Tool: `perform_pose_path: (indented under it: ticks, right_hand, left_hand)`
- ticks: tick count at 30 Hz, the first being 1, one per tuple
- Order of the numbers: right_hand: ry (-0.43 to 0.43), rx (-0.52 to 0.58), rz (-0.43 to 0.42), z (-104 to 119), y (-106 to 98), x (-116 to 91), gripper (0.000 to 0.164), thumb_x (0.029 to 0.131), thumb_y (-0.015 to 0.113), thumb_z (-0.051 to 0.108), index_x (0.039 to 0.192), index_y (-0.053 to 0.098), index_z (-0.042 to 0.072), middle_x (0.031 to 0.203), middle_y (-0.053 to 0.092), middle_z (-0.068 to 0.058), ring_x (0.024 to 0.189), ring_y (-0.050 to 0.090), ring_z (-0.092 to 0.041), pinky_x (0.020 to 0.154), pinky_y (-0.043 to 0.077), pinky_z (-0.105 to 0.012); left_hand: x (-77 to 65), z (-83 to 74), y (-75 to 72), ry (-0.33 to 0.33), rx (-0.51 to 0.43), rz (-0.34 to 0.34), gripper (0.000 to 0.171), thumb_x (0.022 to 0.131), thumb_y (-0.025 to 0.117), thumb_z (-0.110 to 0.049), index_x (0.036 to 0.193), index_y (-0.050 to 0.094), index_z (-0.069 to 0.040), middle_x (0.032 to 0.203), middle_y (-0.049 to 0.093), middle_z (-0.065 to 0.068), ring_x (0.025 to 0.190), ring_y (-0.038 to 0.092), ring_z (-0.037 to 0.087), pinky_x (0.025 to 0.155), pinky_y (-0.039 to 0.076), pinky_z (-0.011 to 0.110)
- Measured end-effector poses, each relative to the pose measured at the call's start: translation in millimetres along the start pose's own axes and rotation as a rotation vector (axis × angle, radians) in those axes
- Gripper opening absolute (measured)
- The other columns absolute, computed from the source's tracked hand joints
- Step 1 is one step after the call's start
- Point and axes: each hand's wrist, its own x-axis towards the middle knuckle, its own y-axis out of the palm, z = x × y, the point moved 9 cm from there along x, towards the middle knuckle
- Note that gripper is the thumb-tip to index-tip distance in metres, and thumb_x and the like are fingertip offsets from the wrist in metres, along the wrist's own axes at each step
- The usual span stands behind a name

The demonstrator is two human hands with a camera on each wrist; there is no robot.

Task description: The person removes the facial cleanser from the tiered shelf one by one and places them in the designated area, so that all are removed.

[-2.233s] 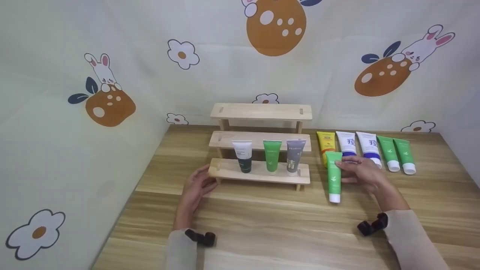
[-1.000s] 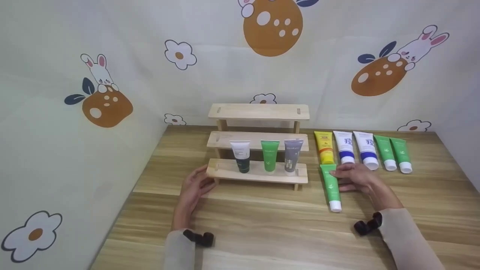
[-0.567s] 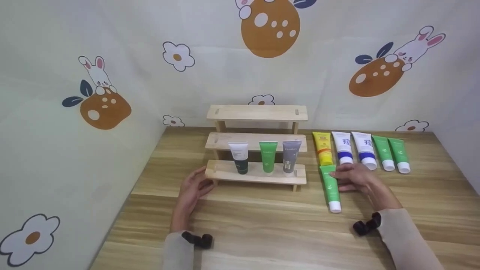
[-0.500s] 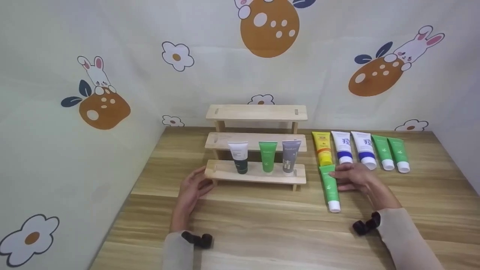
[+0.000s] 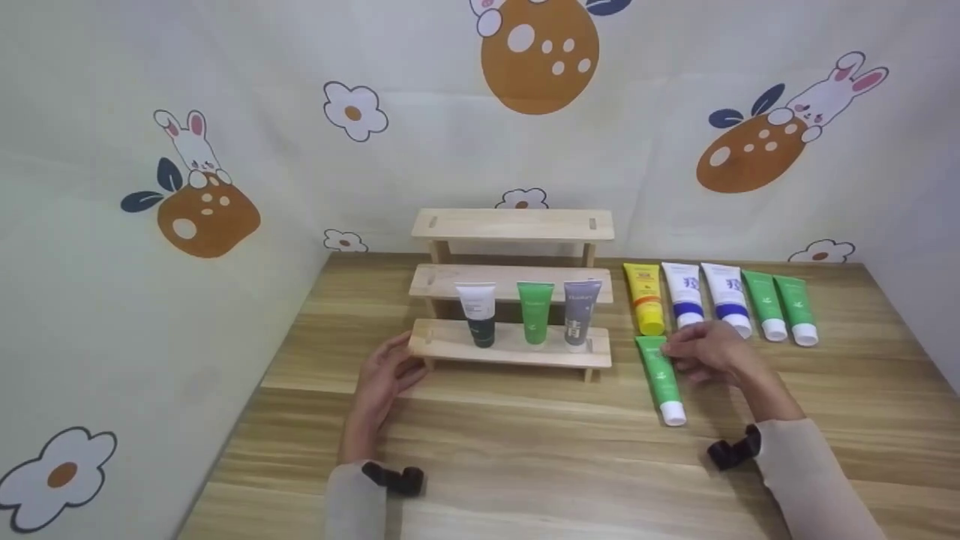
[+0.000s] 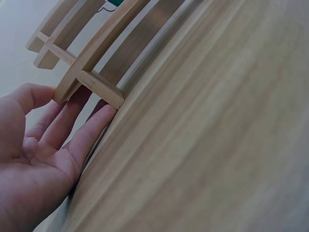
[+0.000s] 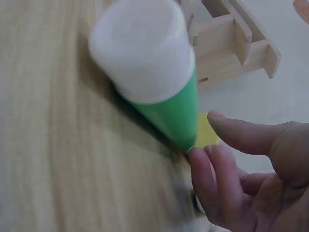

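Note:
In the head view my left hand point(image 5: 382, 379) holds the left end of the lowest step of a three-tier wooden display rack point(image 5: 442, 343). The left wrist view has the thumb on the board's end and the fingers against the leg point(image 6: 102, 89). A green squeeze tube point(image 5: 660, 379) with a white cap lies on the table, cap toward me. My right hand point(image 5: 709, 351) is at its flat end. In the right wrist view the thumb stands apart from the green tube point(image 7: 169, 116), and the bent fingertips are at its crimped end; whether they touch it I cannot tell.
On the lowest step stand a white-and-dark-green tube point(image 5: 480, 311), a green tube point(image 5: 535, 311) and a grey tube point(image 5: 581, 315). Right of the rack lie a yellow tube point(image 5: 645, 296), two white-and-blue tubes point(image 5: 724, 292) and two green tubes point(image 5: 796, 304). A patterned cloth point(image 5: 435, 150) hangs behind.
My right hand brought the green tube down toward me and laid it on the table below the yellow one; its grip has since loosened. The left hand stays at the rack.

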Motion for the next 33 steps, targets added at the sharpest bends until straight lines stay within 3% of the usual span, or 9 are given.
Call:
perform_pose_path:
  ticks: [7,14,23,29,33]
  right_hand:
    - [-0.078,-0.053,-0.006,21.0,2.5,-11.5,0.056,0.091,0.073,0.036,0.129,0.057,-0.003,0.113,0.072,-0.016,0.089,0.071,-0.015,0.076,0.065,-0.033]
    - [-0.187,0.074,0.029,48.2,15.6,-25.4,0.055,0.092,0.073,0.035,0.130,0.056,-0.001,0.110,0.074,-0.005,0.095,0.072,-0.019,0.079,0.065,-0.034]
    - [-0.374,0.249,0.013,79.2,28.3,-41.2,0.051,0.093,0.072,0.028,0.132,0.056,-0.001,0.106,0.071,0.009,0.099,0.071,-0.010,0.090,0.063,-0.035]
    - [-0.424,0.276,-0.024,93.0,34.7,-44.2,0.053,0.091,0.074,0.025,0.135,0.055,0.002,0.113,0.069,0.009,0.105,0.069,-0.009,0.094,0.061,-0.031]
    - [-0.426,0.267,-0.044,103.3,39.0,-43.5,0.056,0.090,0.076,0.028,0.136,0.056,0.004,0.125,0.067,-0.002,0.109,0.067,-0.007,0.093,0.060,-0.025]
  left_hand:
    - [-0.3,-0.2,-0.3,0.002,-0.033,0.004,0.042,0.102,0.050,-0.006,0.142,0.046,0.005,0.118,0.065,0.008,0.097,0.069,0.020,0.093,0.062,0.040]
    - [0.5,0.1,-1.1,0.000,-0.020,-0.003,0.042,0.102,0.050,-0.007,0.142,0.047,0.004,0.124,0.062,0.012,0.099,0.069,0.020,0.093,0.062,0.040]
    - [1.5,2.4,-0.2,-0.020,0.003,-0.007,0.042,0.103,0.050,-0.009,0.144,0.047,0.000,0.137,0.057,0.020,0.107,0.068,0.021,0.096,0.061,0.039]
    - [0.8,0.6,-0.1,-0.024,0.006,-0.010,0.043,0.103,0.051,-0.011,0.144,0.047,-0.001,0.139,0.056,0.022,0.109,0.067,0.023,0.097,0.061,0.040]
    - [0.8,0.5,0.7,-0.016,0.005,-0.003,0.043,0.103,0.050,-0.010,0.145,0.047,0.000,0.136,0.057,0.022,0.107,0.067,0.022,0.097,0.061,0.040]
